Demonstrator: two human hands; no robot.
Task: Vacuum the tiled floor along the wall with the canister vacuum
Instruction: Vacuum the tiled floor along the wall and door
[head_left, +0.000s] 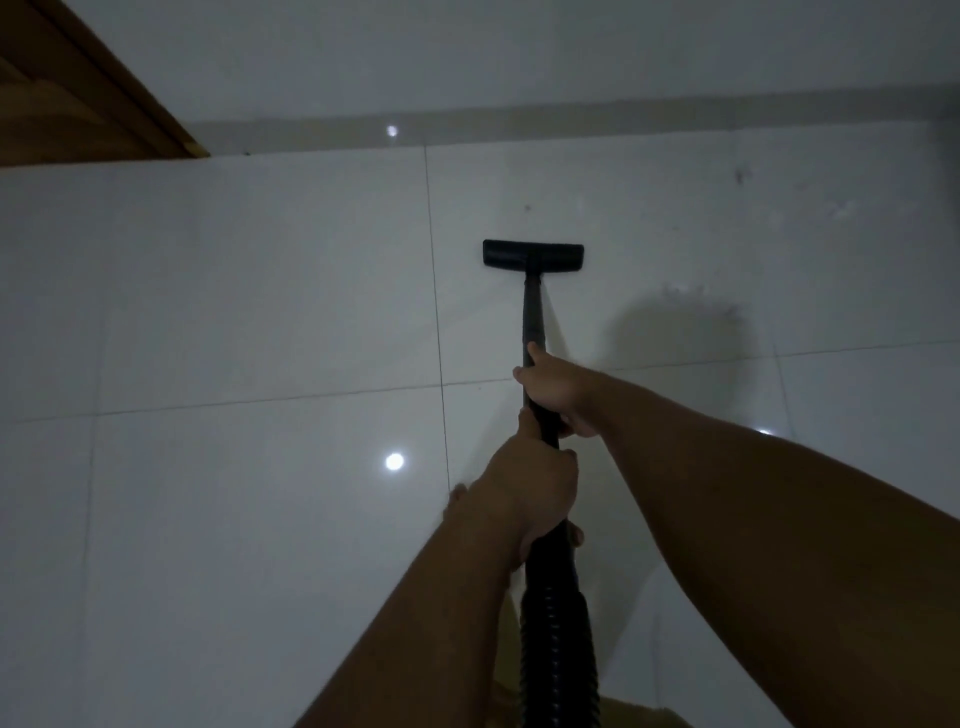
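A black vacuum wand (532, 317) runs straight ahead of me and ends in a flat black floor nozzle (533, 253), which rests on the glossy white tiled floor (260, 291) a short way from the wall. My right hand (558, 389) grips the wand higher up. Just behind it, my left hand (530, 493) is wrapped around the wand where it meets the ribbed black hose (556, 623). The hose drops out of view at the bottom edge. The canister itself is out of sight.
The pale wall (519, 52) with a beige skirting strip (571, 117) crosses the top. A brown wooden door frame (104, 88) stands at the top left corner. Small dust specks (743, 174) lie on the tiles right of the nozzle. A ceiling light reflection (395, 461) glares left of my hands.
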